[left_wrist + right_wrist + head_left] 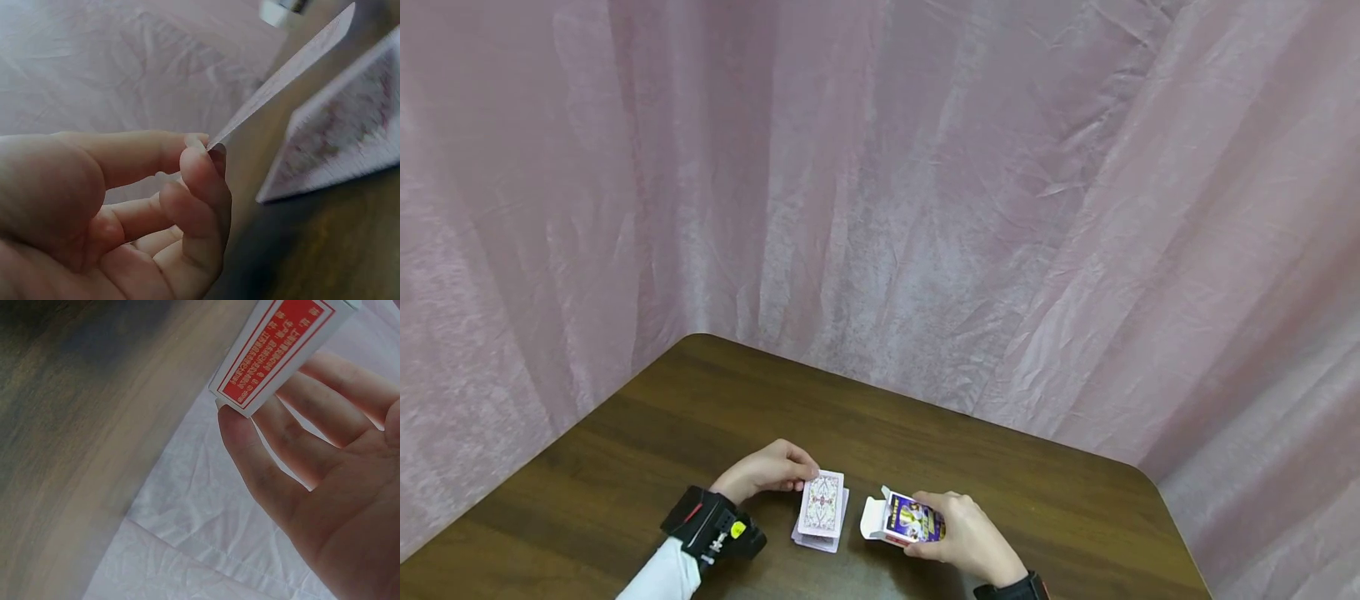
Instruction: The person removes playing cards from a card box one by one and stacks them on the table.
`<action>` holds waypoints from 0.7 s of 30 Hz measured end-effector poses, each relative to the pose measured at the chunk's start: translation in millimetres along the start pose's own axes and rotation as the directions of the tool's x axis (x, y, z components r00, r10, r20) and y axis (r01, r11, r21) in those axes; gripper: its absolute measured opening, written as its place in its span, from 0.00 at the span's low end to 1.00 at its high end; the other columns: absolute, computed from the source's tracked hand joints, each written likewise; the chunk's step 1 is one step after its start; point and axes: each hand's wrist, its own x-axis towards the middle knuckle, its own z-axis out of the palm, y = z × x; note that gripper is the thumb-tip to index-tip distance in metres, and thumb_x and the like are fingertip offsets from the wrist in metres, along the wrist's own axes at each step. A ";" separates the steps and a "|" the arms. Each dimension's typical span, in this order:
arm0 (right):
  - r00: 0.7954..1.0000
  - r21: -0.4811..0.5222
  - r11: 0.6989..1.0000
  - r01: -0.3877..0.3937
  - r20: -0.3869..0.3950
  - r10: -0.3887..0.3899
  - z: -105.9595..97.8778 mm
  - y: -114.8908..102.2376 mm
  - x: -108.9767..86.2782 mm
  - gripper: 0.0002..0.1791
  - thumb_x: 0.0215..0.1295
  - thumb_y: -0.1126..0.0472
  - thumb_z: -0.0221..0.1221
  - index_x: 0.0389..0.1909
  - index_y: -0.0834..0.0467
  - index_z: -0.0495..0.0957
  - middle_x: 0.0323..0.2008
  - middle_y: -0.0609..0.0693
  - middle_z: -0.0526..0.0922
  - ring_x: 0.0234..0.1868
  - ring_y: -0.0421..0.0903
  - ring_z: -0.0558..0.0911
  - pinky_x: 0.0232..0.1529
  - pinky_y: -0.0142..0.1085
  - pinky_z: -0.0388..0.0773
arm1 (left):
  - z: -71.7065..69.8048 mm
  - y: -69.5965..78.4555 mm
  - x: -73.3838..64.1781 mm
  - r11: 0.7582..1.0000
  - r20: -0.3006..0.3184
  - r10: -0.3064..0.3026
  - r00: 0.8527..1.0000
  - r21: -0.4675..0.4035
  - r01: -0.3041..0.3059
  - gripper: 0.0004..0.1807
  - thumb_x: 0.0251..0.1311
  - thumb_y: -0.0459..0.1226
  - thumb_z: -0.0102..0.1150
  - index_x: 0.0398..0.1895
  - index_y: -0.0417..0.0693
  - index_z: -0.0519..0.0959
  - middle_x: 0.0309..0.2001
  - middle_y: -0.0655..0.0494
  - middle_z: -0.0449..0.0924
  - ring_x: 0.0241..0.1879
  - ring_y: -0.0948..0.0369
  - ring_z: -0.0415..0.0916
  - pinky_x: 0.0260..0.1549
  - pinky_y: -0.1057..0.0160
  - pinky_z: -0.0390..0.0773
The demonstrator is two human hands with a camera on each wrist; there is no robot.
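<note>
A red-patterned white card (822,503) is pinched above a stack (820,544). The purple-fronted box (912,520) nearby has its flap open.

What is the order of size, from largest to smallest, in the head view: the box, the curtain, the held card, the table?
1. Curtain
2. Table
3. Box and held card: too alike to rank

backdrop: pale pink curtain (925,208), softly shiny, loosely draped | furniture: dark brown wood-grain table (722,387), round-cornered
</note>
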 end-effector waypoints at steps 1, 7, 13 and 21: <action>1.000 -0.002 1.000 0.002 -0.001 -0.002 0.1 0.2 0.1 0.33 0.46 0.43 0.72 0.51 0.58 0.79 0.36 0.43 0.84 0.34 0.35 0.74 0.33 0.27 0.70 | 1.6 -1.4 0.7 1.000 -0.011 -0.003 1.000 0.016 0.004 0.12 0.59 0.33 0.61 0.40 0.30 0.81 0.19 0.61 0.72 0.19 0.70 0.68 0.18 0.77 0.67; 1.000 0.007 1.000 0.005 0.006 -0.005 0.9 0.2 0.3 0.33 0.46 0.44 0.72 0.51 0.58 0.80 0.35 0.42 0.84 0.33 0.34 0.74 0.33 0.27 0.71 | 10.6 -4.7 1.9 0.989 -0.142 -0.016 0.990 0.141 0.036 0.08 0.54 0.34 0.68 0.31 0.36 0.81 0.16 0.60 0.72 0.16 0.69 0.67 0.17 0.74 0.66; 1.000 0.009 1.000 0.000 0.011 0.000 1.0 1.0 0.1 0.33 0.46 0.44 0.72 0.51 0.58 0.80 0.36 0.42 0.84 0.34 0.34 0.74 0.33 0.28 0.71 | 21.1 -3.5 3.0 0.958 -0.300 0.006 0.954 0.276 0.081 0.10 0.46 0.32 0.73 0.21 0.40 0.79 0.15 0.57 0.73 0.13 0.67 0.69 0.15 0.73 0.68; 1.000 0.004 1.000 -0.001 0.000 0.001 0.7 2.2 0.3 0.32 0.46 0.45 0.72 0.50 0.58 0.80 0.34 0.41 0.84 0.33 0.34 0.74 0.33 0.27 0.71 | 30.8 -0.6 2.2 0.911 -0.363 0.064 0.930 0.401 0.094 0.13 0.43 0.31 0.75 0.17 0.42 0.76 0.14 0.56 0.75 0.12 0.67 0.72 0.14 0.72 0.68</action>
